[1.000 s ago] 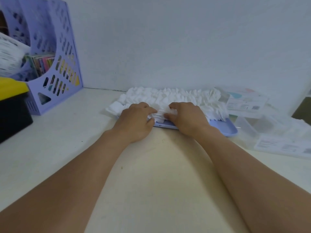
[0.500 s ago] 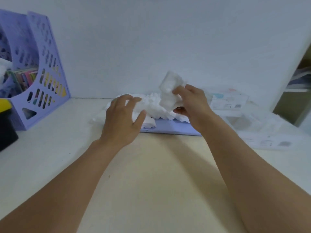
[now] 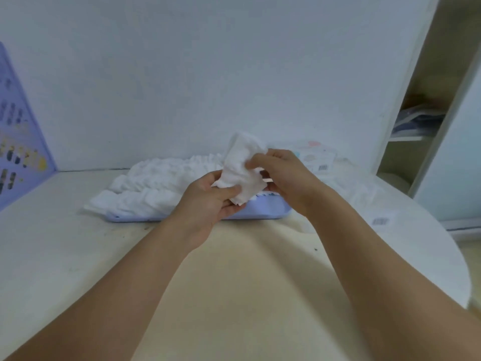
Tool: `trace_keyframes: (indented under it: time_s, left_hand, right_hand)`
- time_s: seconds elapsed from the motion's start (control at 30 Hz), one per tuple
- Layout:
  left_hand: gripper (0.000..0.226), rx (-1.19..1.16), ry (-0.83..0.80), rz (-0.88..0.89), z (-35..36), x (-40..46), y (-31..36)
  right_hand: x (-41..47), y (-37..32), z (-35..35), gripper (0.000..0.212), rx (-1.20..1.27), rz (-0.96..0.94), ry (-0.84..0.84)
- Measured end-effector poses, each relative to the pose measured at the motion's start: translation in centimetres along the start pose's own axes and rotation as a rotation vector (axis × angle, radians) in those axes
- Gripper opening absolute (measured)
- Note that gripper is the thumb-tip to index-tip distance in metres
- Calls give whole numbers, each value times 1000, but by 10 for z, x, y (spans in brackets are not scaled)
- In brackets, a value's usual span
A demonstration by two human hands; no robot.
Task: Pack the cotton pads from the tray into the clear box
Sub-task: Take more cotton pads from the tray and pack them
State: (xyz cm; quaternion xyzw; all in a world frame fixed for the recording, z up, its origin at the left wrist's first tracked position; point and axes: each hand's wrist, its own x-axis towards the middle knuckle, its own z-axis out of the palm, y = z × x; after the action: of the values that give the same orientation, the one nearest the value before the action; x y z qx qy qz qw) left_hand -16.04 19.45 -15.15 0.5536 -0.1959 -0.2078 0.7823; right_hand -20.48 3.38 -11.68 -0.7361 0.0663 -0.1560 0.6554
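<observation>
Pale wall (image 3: 208, 74) is seen behind a cream tabletop (image 3: 234, 282), with a shelf unit (image 3: 426, 126) at the right edge and a lilac file rack (image 3: 18, 142) at the left. On the tabletop a lilac tray (image 3: 260, 213) is laid with its long axis running left to right, heaped with cotton pads (image 3: 161, 183). Just right of it the clear box (image 3: 359, 188) is blurred and hard to make out. Above the tray a stack of pads (image 3: 242, 168) is held near upright, leaning slightly right. Its lower end is gripped by the left hand (image 3: 210, 201); its right side is pinched by the right hand (image 3: 283, 175).
</observation>
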Motion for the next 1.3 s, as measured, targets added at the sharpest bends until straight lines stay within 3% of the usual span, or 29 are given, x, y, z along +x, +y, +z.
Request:
trace_keyframes:
  time_s: [0.1, 0.17, 0.3, 0.47, 0.6, 0.9, 1.03, 1.3]
  left_hand:
    - [26, -92, 74, -40, 3, -2, -8]
    - [27, -165, 144, -61, 4, -2, -11]
    - [28, -212, 208, -41, 2, 1, -16]
    - [31, -10, 237, 5, 1, 2, -17]
    - [34, 83, 175, 36, 4, -1, -17]
    - [28, -203, 82, -111, 9, -3, -9]
    - [30, -185, 76, -104, 11, -5, -7]
    - [29, -213, 83, -135, 10, -7, -6]
  right_hand:
    - [-4, -1, -11, 2, 154, -7, 64]
    - [-7, -5, -23, 11, 281, -1, 106]
    - [-12, -2, -28, 23, 375, 49, 17]
    - [-11, 4, -21, 9, 209, 34, -177]
    - [-6, 12, -16, 9, 34, 57, -175]
    - [-4, 14, -20, 4, -8, 78, -174]
    - [-4, 15, -22, 25, 24, 85, -224]
    - [-4, 19, -19, 17, -80, 95, -210]
